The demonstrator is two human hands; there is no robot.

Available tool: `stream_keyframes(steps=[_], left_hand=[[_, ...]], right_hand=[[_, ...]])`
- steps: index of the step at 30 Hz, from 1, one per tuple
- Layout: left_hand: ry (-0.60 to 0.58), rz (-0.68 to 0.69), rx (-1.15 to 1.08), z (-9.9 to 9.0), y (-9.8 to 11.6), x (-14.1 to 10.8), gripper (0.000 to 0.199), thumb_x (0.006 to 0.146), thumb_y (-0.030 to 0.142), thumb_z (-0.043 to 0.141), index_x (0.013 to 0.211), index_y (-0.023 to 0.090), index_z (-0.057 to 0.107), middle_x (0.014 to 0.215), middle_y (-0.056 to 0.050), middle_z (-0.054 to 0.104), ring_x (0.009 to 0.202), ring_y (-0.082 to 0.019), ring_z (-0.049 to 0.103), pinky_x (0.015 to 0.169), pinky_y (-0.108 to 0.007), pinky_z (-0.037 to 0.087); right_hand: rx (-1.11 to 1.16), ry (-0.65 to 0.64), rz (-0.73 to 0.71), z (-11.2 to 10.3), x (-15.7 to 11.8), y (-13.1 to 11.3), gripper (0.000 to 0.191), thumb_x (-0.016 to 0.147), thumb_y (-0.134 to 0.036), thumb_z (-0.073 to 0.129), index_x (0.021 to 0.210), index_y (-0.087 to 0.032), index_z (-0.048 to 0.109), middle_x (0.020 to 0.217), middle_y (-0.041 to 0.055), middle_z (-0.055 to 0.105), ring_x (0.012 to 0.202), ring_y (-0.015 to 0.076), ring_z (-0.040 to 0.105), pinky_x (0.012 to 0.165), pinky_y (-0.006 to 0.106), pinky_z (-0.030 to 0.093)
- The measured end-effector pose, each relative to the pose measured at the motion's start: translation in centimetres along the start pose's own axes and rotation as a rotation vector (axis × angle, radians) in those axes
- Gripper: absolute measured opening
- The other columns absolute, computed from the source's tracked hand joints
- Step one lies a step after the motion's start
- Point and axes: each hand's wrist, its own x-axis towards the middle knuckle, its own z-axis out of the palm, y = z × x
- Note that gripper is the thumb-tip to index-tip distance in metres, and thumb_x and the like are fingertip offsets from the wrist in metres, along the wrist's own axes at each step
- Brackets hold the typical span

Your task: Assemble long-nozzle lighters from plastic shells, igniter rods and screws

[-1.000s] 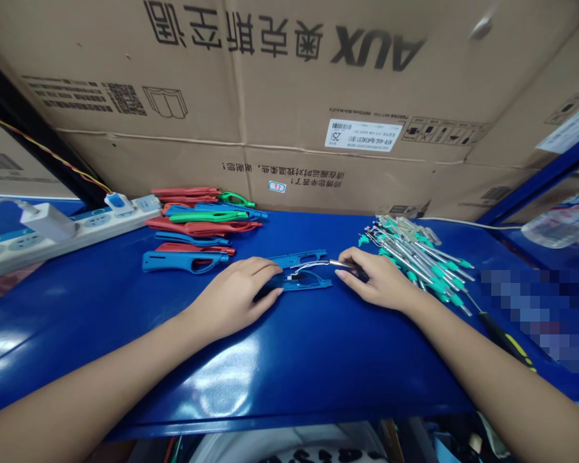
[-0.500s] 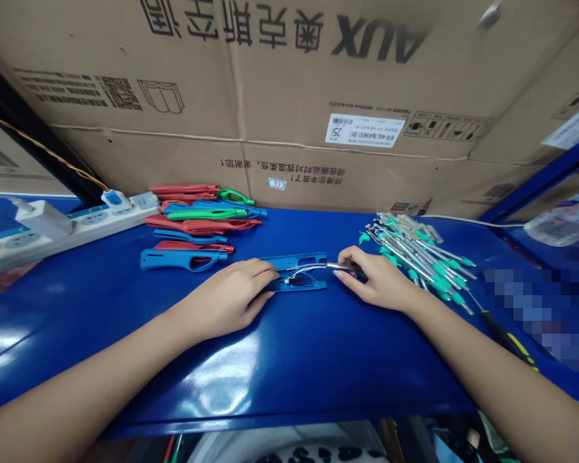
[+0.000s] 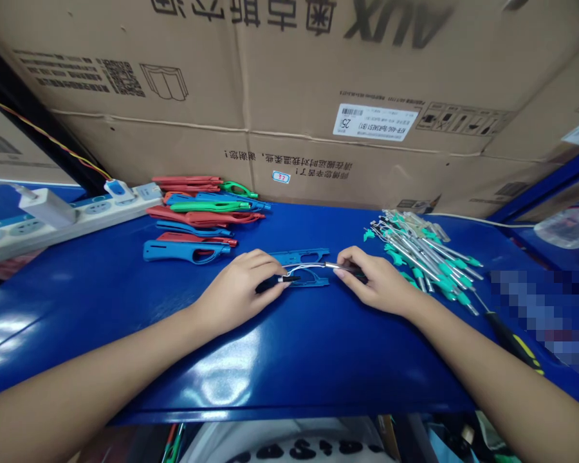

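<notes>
Nearby, below the edge: one white cloth (image 3: 289, 444) with black marks; red and green pieces (image 3: 174, 444) to its left, too hidden to count.
Table: one, blue and glossy (image 3: 318, 360).
Left hand: closed in a pinch, thumb and fingers gripping one small black part (image 3: 290, 279) with a white end; the hand (image 3: 241, 286) is low over the table.
Right hand: closed, thumb and forefinger gripping one metal tube (image 3: 332, 265), white wires (image 3: 309, 265) running from its left end toward the left hand; the hand (image 3: 379, 280) hides the rest.
Shells: two, blue and open; the near shell (image 3: 318, 281) lies partly under the black part and left hand, the far shell (image 3: 316, 253) just beyond the wires.
Screwdriver: one (image 3: 511, 334), black and yellow, right of the right hand.
Rods: one heap (image 3: 427, 254), metal with green pieces, too tangled to count.
Handles: one pile (image 3: 193, 218) at left, two green, several red and blue; overlap prevents an exact count.
Power strip: one (image 3: 84, 215), bearing two plugs: a white adapter (image 3: 48, 207) and a smaller plug (image 3: 118, 190).
Container: one, clear plastic (image 3: 567, 228), far right; contents blurred.
Carton: one large (image 3: 289, 77) behind, contents hidden; one small sticker (image 3: 280, 177) low on it.
</notes>
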Motion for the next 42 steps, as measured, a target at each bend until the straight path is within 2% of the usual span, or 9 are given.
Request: stream_keyframes(steps=[4, 10, 16, 25, 29, 35, 42], left_hand=[[0.046, 0.004, -0.004, -0.6, 0.4, 0.0, 0.015, 0.099, 0.029, 0.06, 0.104, 0.019, 0.069, 0.095, -0.005, 0.074, 0.087, -0.02, 0.065, 0.082, -0.036, 0.053], [0.132, -0.018, -0.026, -0.8, 0.6, -0.1, 0.012, 0.098, 0.027, 0.063, 0.104, 0.018, 0.067, 0.098, -0.004, 0.074, 0.088, -0.017, 0.068, 0.081, -0.03, 0.055], [0.078, -0.049, -0.03, -0.6, 0.3, 0.0, 0.015, 0.101, 0.029, 0.058, 0.102, 0.018, 0.068, 0.096, -0.004, 0.073, 0.089, -0.017, 0.067, 0.082, -0.03, 0.055], [0.017, -0.076, -0.063, -0.2, -0.1, 0.1, 0.02, 0.101, 0.023, 0.054, 0.111, 0.017, 0.069, 0.098, -0.006, 0.07, 0.087, -0.017, 0.067, 0.08, -0.03, 0.057], [0.009, -0.07, -0.073, -0.1, -0.5, 0.1, 0.02, 0.1, 0.021, 0.055, 0.11, 0.016, 0.071, 0.098, -0.006, 0.07, 0.086, -0.017, 0.067, 0.08, -0.029, 0.057], [0.01, -0.05, -0.095, 0.1, -0.7, 0.1, 0.018, 0.098, 0.018, 0.059, 0.109, 0.016, 0.073, 0.102, -0.007, 0.067, 0.09, -0.017, 0.067, 0.083, -0.031, 0.056], [-0.009, -0.046, -0.089, 0.4, -0.9, 0.0, 0.018, 0.098, 0.017, 0.06, 0.109, 0.016, 0.074, 0.103, -0.007, 0.067, 0.09, -0.017, 0.067, 0.083, -0.032, 0.057]], right_hand=[[-0.044, -0.026, -0.044, -0.2, 0.1, 0.2, 0.018, 0.103, -0.039, 0.047, 0.103, -0.023, 0.056, 0.095, 0.0059, 0.071, 0.078, 0.0194, 0.066, 0.067, 0.031, 0.047], [-0.016, -0.073, -0.102, -0.5, 0.1, 0.0, 0.02, 0.103, -0.038, 0.048, 0.105, -0.023, 0.062, 0.102, 0.0068, 0.072, 0.087, 0.0198, 0.069, 0.074, 0.031, 0.05], [-0.026, -0.166, -0.104, -0.4, 0.1, 0.1, 0.025, 0.104, -0.038, 0.044, 0.104, -0.023, 0.065, 0.1, 0.006, 0.072, 0.087, 0.0206, 0.068, 0.074, 0.033, 0.049], [0.03, -0.128, -0.063, -0.4, 0.1, 0.1, 0.017, 0.102, -0.035, 0.051, 0.107, -0.023, 0.062, 0.102, 0.0065, 0.069, 0.088, 0.0194, 0.066, 0.074, 0.032, 0.05], [0.028, -0.131, -0.062, -0.4, 0.0, 0.2, 0.015, 0.101, -0.033, 0.051, 0.1, -0.022, 0.061, 0.098, 0.0055, 0.068, 0.085, 0.0187, 0.065, 0.073, 0.031, 0.048], [-0.033, -0.124, -0.091, -0.5, 0.1, 0.3, 0.016, 0.102, -0.034, 0.052, 0.098, -0.023, 0.063, 0.096, 0.0043, 0.069, 0.081, 0.0178, 0.065, 0.068, 0.03, 0.047], [-0.099, -0.112, -0.155, -0.7, 0.2, 0.4, 0.016, 0.102, -0.03, 0.053, 0.098, -0.022, 0.065, 0.097, 0.0045, 0.071, 0.09, 0.0194, 0.065, 0.074, 0.031, 0.048]])
